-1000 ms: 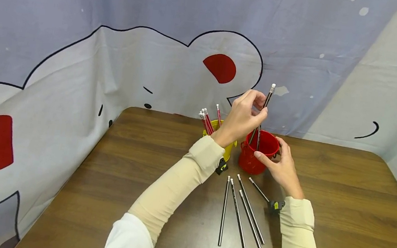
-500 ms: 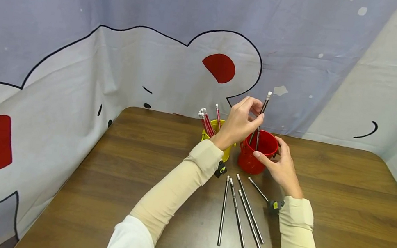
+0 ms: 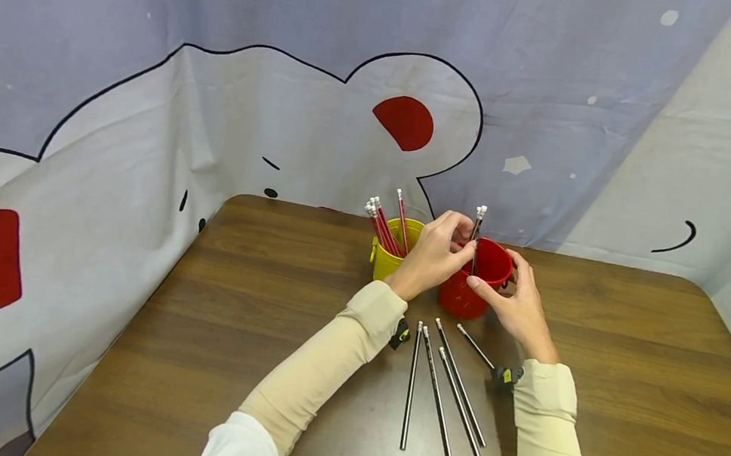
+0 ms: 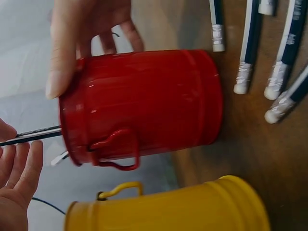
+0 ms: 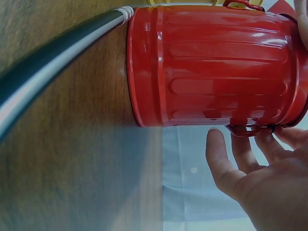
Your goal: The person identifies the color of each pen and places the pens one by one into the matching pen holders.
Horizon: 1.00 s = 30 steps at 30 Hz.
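Two hands work at a red bucket point(image 3: 464, 299) in the head view. The left hand point(image 3: 436, 253) is above the left side of its rim, thumb and fingers pinching a dark pencil point(image 3: 478, 234) whose lower part is inside the red bucket. A second white eraser tip point(image 3: 479, 209) shows right beside that pencil's own. The right hand point(image 3: 520, 304) grips the red bucket from the right, thumb on the near rim and fingers round the far side. Five loose pencils point(image 3: 439, 397) lie on the table point(image 3: 624, 351) nearer the person than the red bucket, one partly hidden by the right wrist's camera point(image 3: 507, 377). Just left of the red bucket is a yellow bucket point(image 3: 384, 264) with several pink pencils point(image 3: 384, 232) leaning in it. A printed cloth point(image 3: 269, 117) hangs behind.

In the left wrist view, the held pencil passes between the left thumb and fingers into the mouth of the red bucket. The right thumb rests at the rim, and the yellow bucket is close by.

In the right wrist view, the right fingers bend beside the red bucket around its side handle point(image 5: 252, 131); whether every fingertip touches, I cannot tell. A loose pencil's eraser end is near the red bucket's base.
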Each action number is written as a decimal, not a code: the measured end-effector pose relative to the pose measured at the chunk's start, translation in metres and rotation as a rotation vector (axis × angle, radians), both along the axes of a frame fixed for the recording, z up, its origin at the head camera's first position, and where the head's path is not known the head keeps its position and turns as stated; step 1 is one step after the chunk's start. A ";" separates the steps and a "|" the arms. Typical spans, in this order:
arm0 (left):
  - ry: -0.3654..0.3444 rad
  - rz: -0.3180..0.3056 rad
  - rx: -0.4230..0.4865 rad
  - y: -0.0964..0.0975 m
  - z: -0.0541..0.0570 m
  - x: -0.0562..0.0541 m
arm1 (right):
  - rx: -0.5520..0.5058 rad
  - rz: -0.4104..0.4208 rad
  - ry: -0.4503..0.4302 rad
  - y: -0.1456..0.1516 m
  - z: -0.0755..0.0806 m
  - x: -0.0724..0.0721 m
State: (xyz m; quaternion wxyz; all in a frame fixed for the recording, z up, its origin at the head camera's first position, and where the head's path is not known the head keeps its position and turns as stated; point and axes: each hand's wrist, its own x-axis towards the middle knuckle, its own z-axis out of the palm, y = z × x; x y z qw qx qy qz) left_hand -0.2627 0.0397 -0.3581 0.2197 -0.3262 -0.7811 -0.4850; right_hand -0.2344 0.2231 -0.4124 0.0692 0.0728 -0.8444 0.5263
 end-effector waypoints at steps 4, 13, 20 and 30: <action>-0.002 0.022 -0.033 0.000 -0.009 0.001 | 0.007 -0.004 0.005 -0.001 0.001 0.000; -0.005 0.064 -0.070 -0.003 -0.021 0.004 | 0.010 -0.008 0.016 -0.002 0.001 0.000; -0.002 0.068 -0.065 -0.003 -0.026 0.003 | 0.012 -0.016 0.022 -0.001 0.000 -0.001; 0.021 0.096 -0.043 -0.003 -0.033 0.011 | 0.030 -0.020 0.023 -0.002 0.000 0.002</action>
